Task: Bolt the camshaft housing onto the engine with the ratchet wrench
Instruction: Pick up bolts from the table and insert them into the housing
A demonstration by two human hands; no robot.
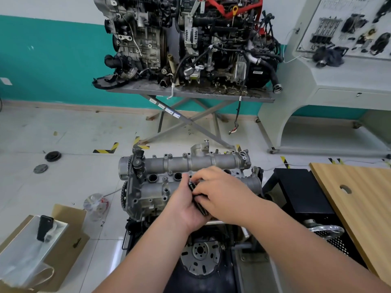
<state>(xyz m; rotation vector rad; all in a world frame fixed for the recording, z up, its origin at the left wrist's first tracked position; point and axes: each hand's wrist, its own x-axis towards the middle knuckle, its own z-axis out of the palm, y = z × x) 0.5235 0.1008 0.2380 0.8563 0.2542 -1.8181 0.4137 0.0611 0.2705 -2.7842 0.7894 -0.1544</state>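
While both hands grip the ratchet wrench, the camshaft housing lies beneath them.

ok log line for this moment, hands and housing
left hand grips ratchet wrench | right hand on its head end | both over camshaft housing | bolt hidden

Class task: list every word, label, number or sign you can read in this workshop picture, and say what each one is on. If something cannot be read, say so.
No text can be read here.
Stickers on the scissor stand's cross brace: too small and blurred to read.
Label on the black part of the rear engine: blurred.
Display board with mounted parts: any print is too small to read.
Yellow-black floor tape: hazard stripes only, no words.
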